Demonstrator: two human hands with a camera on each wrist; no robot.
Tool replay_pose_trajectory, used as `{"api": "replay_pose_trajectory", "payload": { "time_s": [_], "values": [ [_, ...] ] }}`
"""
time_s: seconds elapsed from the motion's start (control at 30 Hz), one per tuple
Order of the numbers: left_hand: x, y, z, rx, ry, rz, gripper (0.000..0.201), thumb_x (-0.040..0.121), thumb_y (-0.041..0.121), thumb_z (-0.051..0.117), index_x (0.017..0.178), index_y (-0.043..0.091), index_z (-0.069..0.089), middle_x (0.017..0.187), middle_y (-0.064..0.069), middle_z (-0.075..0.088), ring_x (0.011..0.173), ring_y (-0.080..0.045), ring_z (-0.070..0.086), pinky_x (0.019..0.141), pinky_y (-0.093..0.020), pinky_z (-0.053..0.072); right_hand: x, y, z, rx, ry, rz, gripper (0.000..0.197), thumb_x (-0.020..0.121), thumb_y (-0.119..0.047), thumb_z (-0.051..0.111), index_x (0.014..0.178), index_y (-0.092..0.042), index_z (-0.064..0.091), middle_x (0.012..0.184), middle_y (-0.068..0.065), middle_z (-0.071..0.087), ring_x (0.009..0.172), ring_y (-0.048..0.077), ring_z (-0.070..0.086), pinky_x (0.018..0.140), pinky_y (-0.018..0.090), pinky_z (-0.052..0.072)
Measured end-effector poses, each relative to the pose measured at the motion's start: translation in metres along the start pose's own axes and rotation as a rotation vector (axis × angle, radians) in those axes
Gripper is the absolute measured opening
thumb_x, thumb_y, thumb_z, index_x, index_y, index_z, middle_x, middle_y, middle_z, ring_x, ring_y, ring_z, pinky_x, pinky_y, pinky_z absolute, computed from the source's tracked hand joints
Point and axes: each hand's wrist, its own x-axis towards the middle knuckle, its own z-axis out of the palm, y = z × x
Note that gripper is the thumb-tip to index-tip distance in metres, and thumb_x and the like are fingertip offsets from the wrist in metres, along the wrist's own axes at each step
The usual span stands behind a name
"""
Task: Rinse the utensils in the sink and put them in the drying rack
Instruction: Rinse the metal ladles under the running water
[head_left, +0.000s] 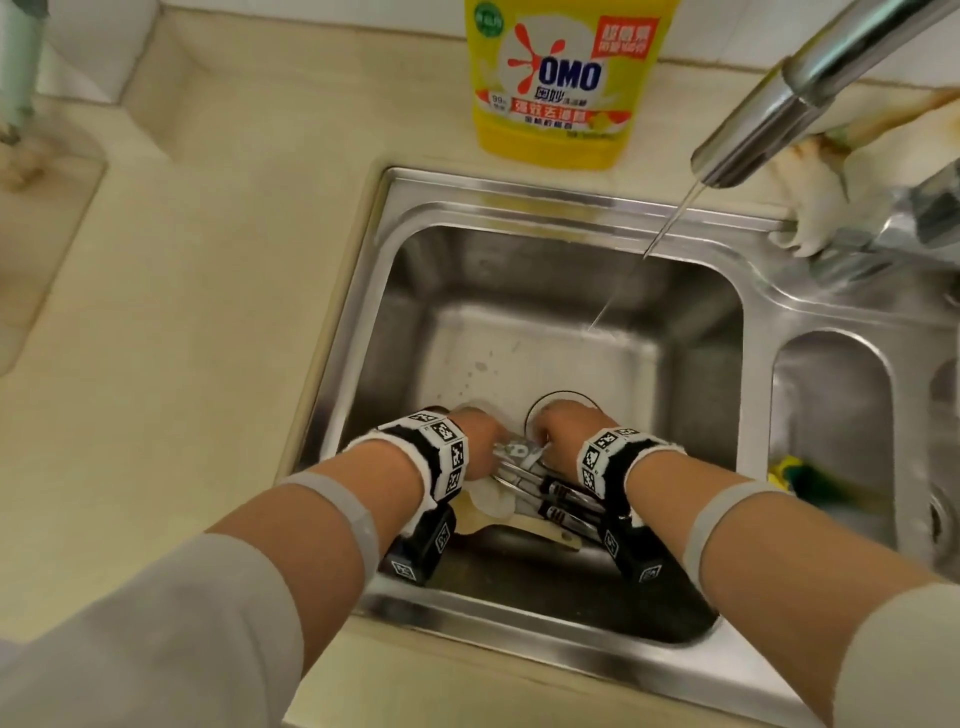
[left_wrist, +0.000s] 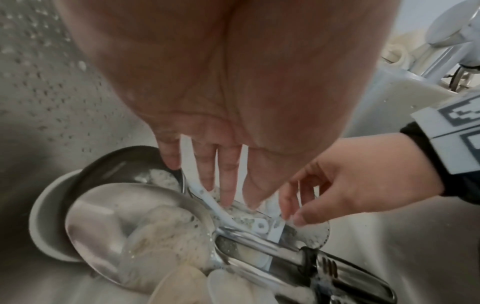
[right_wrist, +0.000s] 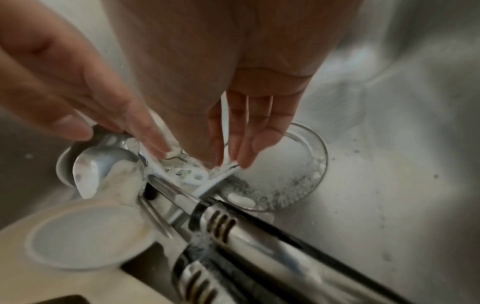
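In the steel sink (head_left: 395, 208) lies a soapy pile of utensils: steel ladles (left_wrist: 130, 226) with black-and-steel handles (head_left: 566, 499), white plastic spoons (head_left: 491, 496) and a wooden spatula (head_left: 540, 530). Both hands reach down into the pile. My left hand (head_left: 478, 426) (left_wrist: 215, 195) has straight fingers whose tips touch a white handle with a hole in its end (left_wrist: 259, 224), beside a ladle bowl (right_wrist: 103, 164). My right hand (head_left: 558, 421) (right_wrist: 228, 158) pinches a thin white utensil handle (right_wrist: 207, 187) between thumb and fingers, just over the drain (right_wrist: 285, 164). No drying rack is in view.
The faucet (head_left: 779, 114) runs a thin stream (head_left: 670, 223) onto the sink's far floor. A yellow detergent bottle (head_left: 561, 78) stands on the counter behind. A second basin (head_left: 831, 415) on the right holds a yellow-green sponge (head_left: 795, 473). Beige counter (head_left: 208, 312) lies left.
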Motion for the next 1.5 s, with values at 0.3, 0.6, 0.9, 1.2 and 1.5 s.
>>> {"api": "replay_pose_trajectory", "payload": {
  "time_s": [0.3, 0.6, 0.9, 1.2, 1.5],
  "values": [
    [-0.002, -0.026, -0.007, -0.251, 0.129, -0.141, 0.047, 0.091, 0.008, 0.053, 0.130, 0.032, 0.061, 0.138, -0.001, 0.057, 0.124, -0.024, 0.055, 0.104, -0.035, 0.047, -0.007, -0.011, 0.013, -0.015, -0.207, -0.018, 0.020, 0.084, -0.014, 0.062, 0.101, -0.019, 0.072, 0.103, 0.004, 0.070, 0.094, 0.027, 0.067, 0.079, 0.029, 0.055],
    [-0.012, -0.040, -0.027, -0.574, 0.238, -0.189, 0.042, 0.089, 0.001, 0.060, 0.125, 0.021, 0.065, 0.136, -0.007, 0.060, 0.123, -0.023, 0.058, 0.102, -0.031, 0.048, -0.019, -0.002, -0.005, 0.045, -0.112, -0.022, 0.024, 0.089, -0.017, 0.060, 0.109, -0.024, 0.071, 0.108, 0.002, 0.070, 0.100, 0.024, 0.066, 0.081, 0.029, 0.054],
    [-0.043, -0.037, -0.047, -0.577, 0.288, -0.162, 0.044, 0.089, -0.002, 0.051, 0.124, 0.019, 0.067, 0.131, -0.008, 0.063, 0.121, -0.023, 0.060, 0.100, -0.026, 0.046, -0.045, -0.013, -0.028, 0.081, 0.047, -0.036, 0.018, 0.083, -0.009, 0.060, 0.091, -0.025, 0.053, 0.101, 0.004, 0.063, 0.093, 0.026, 0.062, 0.080, 0.031, 0.053],
    [-0.075, -0.035, -0.076, -0.690, 0.547, -0.090, 0.033, 0.089, -0.001, 0.057, 0.091, 0.030, 0.068, 0.111, -0.002, 0.072, 0.109, -0.020, 0.066, 0.105, -0.038, 0.049, -0.085, -0.003, -0.071, 0.120, 0.178, 0.024, 0.024, 0.093, -0.011, 0.052, 0.114, -0.019, 0.060, 0.115, 0.008, 0.064, 0.102, 0.029, 0.061, 0.084, 0.032, 0.049],
    [-0.071, 0.004, -0.110, -0.792, 0.645, -0.095, 0.056, 0.086, 0.019, 0.070, 0.138, 0.015, 0.050, 0.125, -0.008, 0.062, 0.117, -0.029, 0.060, 0.101, -0.036, 0.048, -0.169, 0.036, -0.142, 0.011, 0.395, 0.171, 0.025, 0.098, -0.030, 0.039, 0.114, -0.027, 0.059, 0.113, -0.004, 0.067, 0.108, 0.022, 0.061, 0.101, 0.036, 0.037]
  ]
}}
